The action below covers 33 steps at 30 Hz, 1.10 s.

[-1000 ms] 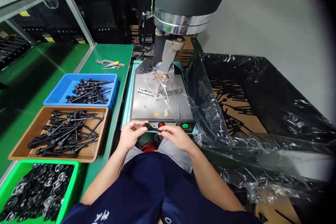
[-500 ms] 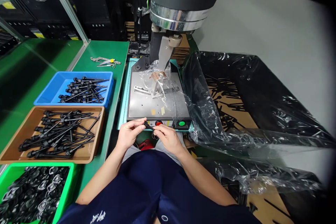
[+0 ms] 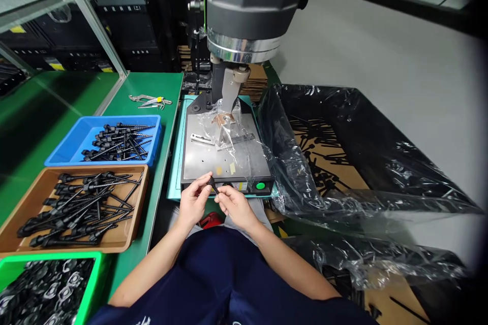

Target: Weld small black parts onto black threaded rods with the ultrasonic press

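Note:
My left hand and my right hand meet in front of the press base, just above my lap. Both pinch a small black pin-like part between their fingertips, its head tilted up toward the machine. The hands hover at the front edge of the grey metal plate, near the green button. A small metal fixture wrapped in clear film sits under the press horn.
Left on the green bench stand a blue tray and a brown tray of black pins, and a green bin of black parts. A large plastic-lined cardboard box fills the right. Small tools lie farther back.
The camera has shifted, so the scene sits lower and further left. My hands have drawn closer together and turned the black part more upright.

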Motion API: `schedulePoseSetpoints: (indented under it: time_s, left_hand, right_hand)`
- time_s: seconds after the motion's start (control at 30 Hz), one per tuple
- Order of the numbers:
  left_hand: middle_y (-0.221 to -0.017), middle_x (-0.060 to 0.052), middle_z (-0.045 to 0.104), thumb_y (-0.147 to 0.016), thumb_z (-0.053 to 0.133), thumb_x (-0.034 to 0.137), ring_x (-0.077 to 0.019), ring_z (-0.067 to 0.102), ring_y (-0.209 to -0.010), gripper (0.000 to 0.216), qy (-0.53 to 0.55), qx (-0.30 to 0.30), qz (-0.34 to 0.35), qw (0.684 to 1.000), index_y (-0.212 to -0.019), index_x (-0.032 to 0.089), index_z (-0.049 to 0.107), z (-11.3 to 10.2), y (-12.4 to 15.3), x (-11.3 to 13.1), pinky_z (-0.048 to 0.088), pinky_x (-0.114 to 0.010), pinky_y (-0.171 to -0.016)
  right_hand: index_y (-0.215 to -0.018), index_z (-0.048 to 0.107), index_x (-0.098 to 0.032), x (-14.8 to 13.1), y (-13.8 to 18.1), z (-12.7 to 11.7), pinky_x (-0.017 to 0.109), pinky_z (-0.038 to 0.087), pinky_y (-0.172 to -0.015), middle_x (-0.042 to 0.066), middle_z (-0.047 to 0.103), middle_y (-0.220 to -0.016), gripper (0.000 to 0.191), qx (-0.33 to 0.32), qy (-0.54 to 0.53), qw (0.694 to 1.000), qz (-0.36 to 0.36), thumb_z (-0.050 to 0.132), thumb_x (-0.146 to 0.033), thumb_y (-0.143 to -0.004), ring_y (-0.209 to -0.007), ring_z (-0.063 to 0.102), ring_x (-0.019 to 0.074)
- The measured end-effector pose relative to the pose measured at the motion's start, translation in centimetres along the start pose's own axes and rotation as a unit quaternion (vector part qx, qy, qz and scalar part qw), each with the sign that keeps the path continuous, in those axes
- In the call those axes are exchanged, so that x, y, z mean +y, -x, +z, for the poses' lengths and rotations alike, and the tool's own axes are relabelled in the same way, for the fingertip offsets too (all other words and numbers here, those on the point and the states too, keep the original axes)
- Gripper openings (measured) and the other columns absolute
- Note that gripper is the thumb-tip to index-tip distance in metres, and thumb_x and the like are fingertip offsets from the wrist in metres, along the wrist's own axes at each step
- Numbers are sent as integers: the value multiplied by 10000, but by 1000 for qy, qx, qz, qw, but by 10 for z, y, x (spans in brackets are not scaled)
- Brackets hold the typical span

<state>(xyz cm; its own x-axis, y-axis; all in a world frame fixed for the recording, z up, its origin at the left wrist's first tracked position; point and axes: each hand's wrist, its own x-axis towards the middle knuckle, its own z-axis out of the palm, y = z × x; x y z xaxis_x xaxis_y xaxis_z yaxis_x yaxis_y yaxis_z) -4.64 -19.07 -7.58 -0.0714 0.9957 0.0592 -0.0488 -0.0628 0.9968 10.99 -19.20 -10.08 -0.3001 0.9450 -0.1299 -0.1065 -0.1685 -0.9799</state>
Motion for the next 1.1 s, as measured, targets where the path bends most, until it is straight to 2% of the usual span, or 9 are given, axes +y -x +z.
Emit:
schedulePoseSetpoints:
  time_s: [0.2, 0.33, 0.4, 0.47, 0.57, 0.7, 0.83, 0.97, 1.1]
  left_hand:
    - [-1307, -118, 632, -772, 744, 313, -264, 609, -1176, 428, 19, -25, -36, 999, -1186, 223, 684, 6, -14, -3, 480, -414, -1011]
    - [-1252, -130, 645, -744, 775, 334, -229, 635, -1111, 383, 105, 63, -87, 989, -1085, 179, 693, 12, -60, -3, 529, -330, -914]
    - [-1129, -141, 680, -757, 768, 348, -198, 680, -958, 290, 185, 72, -174, 965, -945, 143, 684, 16, -90, -3, 562, -294, -804]
    - [-974, -138, 695, -782, 747, 371, -174, 687, -780, 287, 254, 46, -272, 927, -888, 124, 648, 20, -118, -4, 580, -283, -677]
    - [-863, -127, 688, -821, 704, 416, -179, 680, -686, 331, 320, 23, -342, 883, -903, 110, 609, 25, -153, -6, 596, -305, -600]
    - [-777, -94, 677, -870, 664, 332, -135, 666, -630, 238, 390, 39, -320, 863, -891, 100, 610, 30, -178, -6, 585, -230, -586]
    - [-673, -1, 631, -860, 659, 146, -53, 597, -542, 43, 420, 56, -269, 865, -864, 141, 617, 39, -178, 1, 518, -117, -530]
    - [-663, 20, 615, -806, 692, 79, -38, 569, -520, 126, 424, 28, -251, 870, -882, 155, 627, 48, -164, 12, 470, -94, -471]
    - [-614, 47, 569, -768, 729, 79, -25, 536, -473, 166, 418, 11, -243, 875, -833, 156, 597, 53, -160, 20, 420, -77, -409]
  right_hand:
    - [-1145, 577, -213, -1, -22, -1, 190, 254, -385, -44, 542, -685, 409, -21, -113, 993, 17, 581, -525, -881, -431, 354, 55]
    - [-1059, 590, -202, 6, -56, -2, 171, 234, -369, -27, 581, -722, 404, 19, -145, 989, 34, 629, -535, -833, -438, 370, 48]
    - [-1028, 584, -207, 9, -77, -1, 169, 270, -375, -34, 585, -715, 396, 64, -163, 984, 13, 658, -521, -800, -442, 392, 50]
    - [-990, 572, -212, 10, -98, -2, 171, 302, -387, -45, 573, -696, 372, 109, -185, 976, -28, 673, -503, -783, -449, 408, 53]
    - [-910, 544, -215, 7, -123, -6, 181, 319, -401, -48, 572, -675, 307, 172, -194, 961, -93, 671, -465, -785, -455, 404, 59]
    - [-900, 546, -212, -3, -141, -16, 203, 334, -425, -30, 601, -696, 257, 206, -170, 955, -126, 640, -426, -793, -469, 409, 71]
    - [-926, 562, -200, -17, -149, -30, 233, 443, -576, 3, 645, -779, 234, 218, -118, 954, -167, 618, -395, -809, -609, 520, 107]
    - [-1051, 570, -195, -31, -157, -44, 321, 471, -875, 50, 657, -1013, 291, 257, -13, 936, -240, 626, -352, -813, -913, 590, 165]
    - [-1053, 577, -190, -42, -170, -53, 344, 488, -839, 46, 640, -956, 300, 269, 39, 929, -250, 636, -284, -773, -839, 579, 171]
